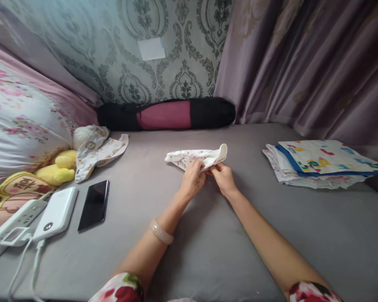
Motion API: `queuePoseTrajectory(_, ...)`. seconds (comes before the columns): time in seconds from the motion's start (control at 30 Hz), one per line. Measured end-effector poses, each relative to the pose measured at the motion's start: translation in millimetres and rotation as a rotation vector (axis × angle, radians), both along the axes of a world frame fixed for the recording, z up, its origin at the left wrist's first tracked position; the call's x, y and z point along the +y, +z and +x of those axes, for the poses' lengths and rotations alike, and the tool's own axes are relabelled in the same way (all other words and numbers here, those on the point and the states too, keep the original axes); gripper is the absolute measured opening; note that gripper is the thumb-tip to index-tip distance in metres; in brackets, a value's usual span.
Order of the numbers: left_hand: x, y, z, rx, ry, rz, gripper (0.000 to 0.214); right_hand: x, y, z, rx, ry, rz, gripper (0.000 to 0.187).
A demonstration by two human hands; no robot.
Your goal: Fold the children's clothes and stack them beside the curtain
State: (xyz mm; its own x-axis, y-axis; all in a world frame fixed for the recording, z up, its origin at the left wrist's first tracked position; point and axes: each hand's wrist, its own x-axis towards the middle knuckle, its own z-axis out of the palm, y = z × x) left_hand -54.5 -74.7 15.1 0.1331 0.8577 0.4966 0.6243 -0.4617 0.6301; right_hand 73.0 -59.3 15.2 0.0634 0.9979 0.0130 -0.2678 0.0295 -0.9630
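A small white cloth [184,156] with a fine coloured print and a cream edge is held just over the grey sheet, at the middle of the view. My left hand [194,179] pinches its near edge, fingers closed on the fabric. Close beside it on the right, my right hand [222,178] grips the same edge, thumb and fingers together. The cloth's right end curls upward, while its left end stretches out flat. Parts of the fingertips are hidden by the fabric. A pale bangle [161,232] circles my left wrist.
Folded printed cloths [327,157] lie stacked at the right. Leftward are a crumpled printed cloth [101,151], a black phone [94,205], a white power bank [57,212], a power strip [25,218] and yellow plush toys [55,170]. A black and maroon long bag [165,115] rests against the wall.
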Motion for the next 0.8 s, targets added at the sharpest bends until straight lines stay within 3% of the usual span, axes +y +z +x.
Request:
queuePoseTrajectory(0.17, 12, -9.3, -11, -0.401, -0.005, -0.225, 0.024, 10, -5.8, 10, -0.104, 0.077, -0.001, 0.029)
queuePoseTrajectory(0.3, 16, -10.9, -20, -0.598, 0.007, -0.257, 0.024, 15, -8.8, 13, -0.055, 0.029, 0.013, 0.025)
queuePoseTrajectory(0.43, 13, -1.6, -28, -0.593, 0.061, -0.222, 0.018, 19, -8.4, 16, -0.009, -0.073, 0.007, 0.024)
queuePoseTrajectory(0.63, 4, 19.4, -33, -0.571, 0.1, -0.197, 0.028, 23, -3.4, 28, -0.094, -0.228, 0.022, 0.024)
queuePoseTrajectory(0.8, -5, 46.6, -48, -0.47, 0.092, -0.197, 0.03, 16, 19.5, 45, -0.294, -0.19, 0.101, 0.024)
